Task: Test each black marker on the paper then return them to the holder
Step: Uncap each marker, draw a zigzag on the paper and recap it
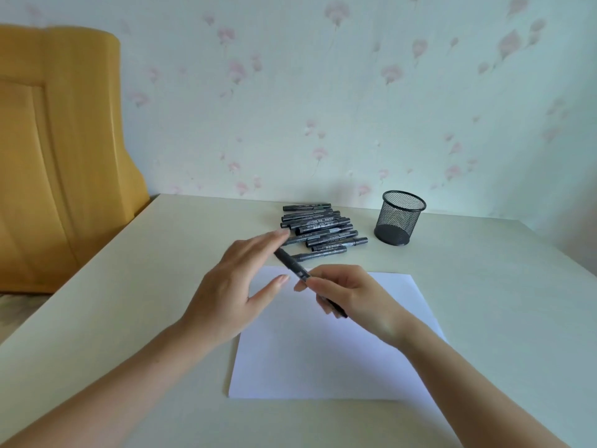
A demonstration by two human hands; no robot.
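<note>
Marker in hand: a black marker (292, 264) held above the far edge of the paper (336, 344) — long axis slanting from near right to far left, far end up by the left fingers.
Writing: pale print on the barrels, too blurred to read.
Right hand (352, 295): fingers curled round the marker's near half.
Left hand (232, 286): fingers straight, spread, just beside the marker's far end; contact unclear.
Other markers (318, 229): piled lying roughly left–right, beyond the paper.
Holder (400, 221): black mesh cup, upright, right of the pile.
Surface: cream tabletop (129, 286).
Room: floral wallpaper (323, 92), yellow chair (58, 140) at left.
</note>
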